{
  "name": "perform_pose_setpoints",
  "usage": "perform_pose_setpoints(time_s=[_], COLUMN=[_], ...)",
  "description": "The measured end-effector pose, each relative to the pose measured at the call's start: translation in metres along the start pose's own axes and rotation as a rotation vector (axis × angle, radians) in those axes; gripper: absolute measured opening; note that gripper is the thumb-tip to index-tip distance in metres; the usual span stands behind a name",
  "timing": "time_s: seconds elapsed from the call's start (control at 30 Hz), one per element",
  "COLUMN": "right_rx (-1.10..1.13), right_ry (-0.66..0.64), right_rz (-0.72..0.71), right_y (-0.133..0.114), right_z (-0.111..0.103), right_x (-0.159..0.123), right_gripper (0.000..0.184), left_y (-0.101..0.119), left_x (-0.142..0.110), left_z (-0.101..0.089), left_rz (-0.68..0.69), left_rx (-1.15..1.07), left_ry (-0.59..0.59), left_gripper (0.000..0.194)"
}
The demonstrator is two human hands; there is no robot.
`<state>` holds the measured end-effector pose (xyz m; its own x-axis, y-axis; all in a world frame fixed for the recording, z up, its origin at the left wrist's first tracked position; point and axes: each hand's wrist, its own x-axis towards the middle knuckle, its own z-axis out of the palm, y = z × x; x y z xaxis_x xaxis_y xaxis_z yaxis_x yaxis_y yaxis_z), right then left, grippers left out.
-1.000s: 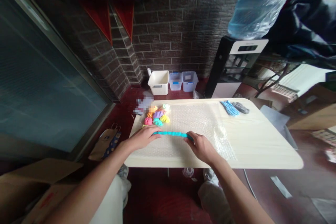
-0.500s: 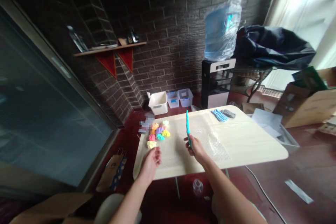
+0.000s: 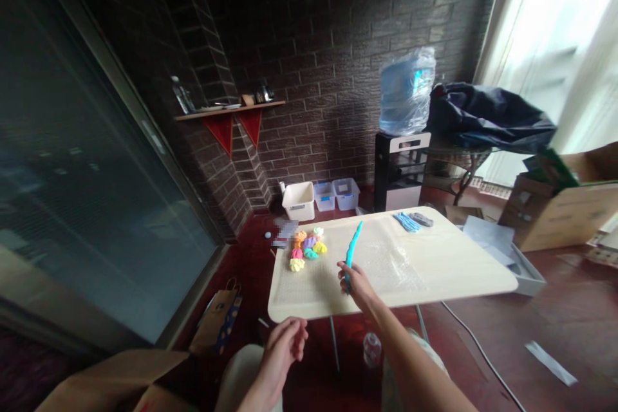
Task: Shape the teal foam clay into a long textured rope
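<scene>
Nearest of all, the left hand [image 3: 284,349] hung just short of the table [image 3: 463,264], fingers loosely curled, its grip released; under the table's near edge sat a clear bottle [image 3: 372,350]; and there, over the table's near part, was the right hand [image 3: 358,284], clasped firmly around the lower end of a slender turquoise strip [image 3: 353,244]; up stood that strip above the table, its free tip leaning right; bubble wrap [image 3: 386,264] covered the table's left and middle; coloured bundles [image 3: 310,253] huddled on the table's left part; a blue cloth [image 3: 407,223] and a grey cloth [image 3: 422,219] lay near the table's far right corner; beyond the table's far edge, a white bin [image 3: 300,211], then a water dispenser [image 3: 404,199], and behind everything a brick wall [image 3: 313,135].
</scene>
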<state>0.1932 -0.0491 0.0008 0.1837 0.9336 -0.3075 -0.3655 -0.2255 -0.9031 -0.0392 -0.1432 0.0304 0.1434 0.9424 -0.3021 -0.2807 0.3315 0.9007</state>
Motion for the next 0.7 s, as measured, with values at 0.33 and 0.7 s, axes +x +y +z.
perform_pose_setpoints(time_s=[0.33, 0.7], right_rx=[-0.127, -0.177], right_ry=[-0.148, -0.170], right_rz=[-0.342, -0.179], right_y=[0.000, 0.015], right_z=[0.012, -0.021], right_x=[-0.062, -0.087], right_gripper=[0.021, 0.024], left_y=[0.026, -0.013], left_x=[0.016, 0.079], left_z=[0.054, 0.102], left_rz=[0.181, 0.065], left_rx=[0.111, -0.360], left_ry=[-0.019, -0.288], left_gripper=[0.048, 0.044])
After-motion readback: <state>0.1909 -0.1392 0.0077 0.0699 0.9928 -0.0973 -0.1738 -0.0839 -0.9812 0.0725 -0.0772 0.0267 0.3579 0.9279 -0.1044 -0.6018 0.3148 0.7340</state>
